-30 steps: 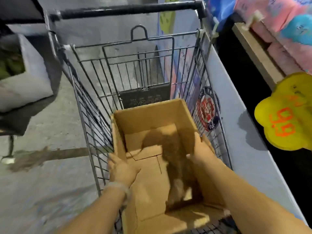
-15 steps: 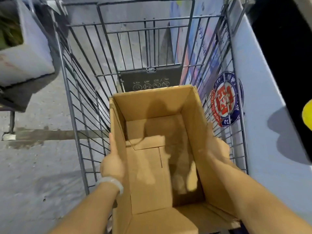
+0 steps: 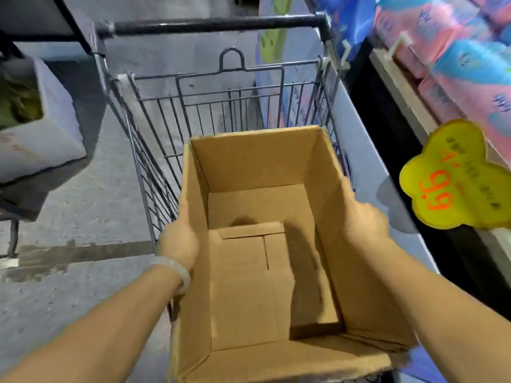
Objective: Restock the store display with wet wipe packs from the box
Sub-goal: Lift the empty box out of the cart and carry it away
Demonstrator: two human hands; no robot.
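Box (image 3: 257,167) raised above grey floor (image 3: 83,194)

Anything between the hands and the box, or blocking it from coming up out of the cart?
Nothing visible. The left hand and right hand already grip the empty cardboard box by its sides, and the cart is open above.

Orange "99" on yellow price tag (image 3: 453,186)

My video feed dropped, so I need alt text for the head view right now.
Both hands grip an empty cardboard box in a wire shopping cart: left hand on its left wall, right hand on its right wall. Pink and blue packs and a yellow price tag sit at right.
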